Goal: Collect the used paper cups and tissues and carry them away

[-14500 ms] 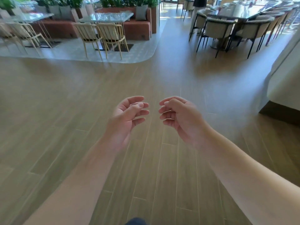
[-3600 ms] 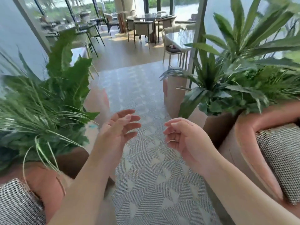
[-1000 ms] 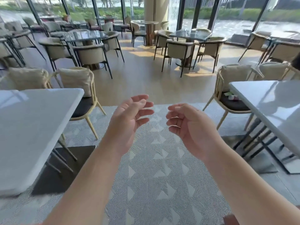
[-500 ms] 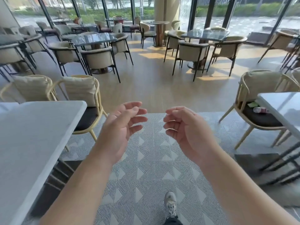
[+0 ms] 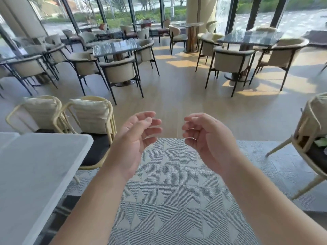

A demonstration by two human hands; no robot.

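My left hand [image 5: 135,138] and my right hand [image 5: 207,138] hang in front of me over a grey patterned rug [image 5: 177,200], palms turned toward each other. Their fingers are loosely curled and hold nothing. No paper cup shows anywhere in view. On the dark seat of the rattan chair [image 5: 307,131] at the right edge lies a small pale green crumpled thing [image 5: 321,142], mostly cut off by the frame; I cannot tell what it is.
A white table [image 5: 31,174] stands at my left with two cushioned rattan chairs [image 5: 90,114] behind it. Beyond the rug, wooden floor [image 5: 177,96] runs between dark glass-topped tables [image 5: 115,46] with beige armchairs. Tall windows close the far side.
The view has swung left: the right-hand chair and table have slid toward the right edge, the table leaving the frame. The left table looms larger. Both hands keep the same loose pose.
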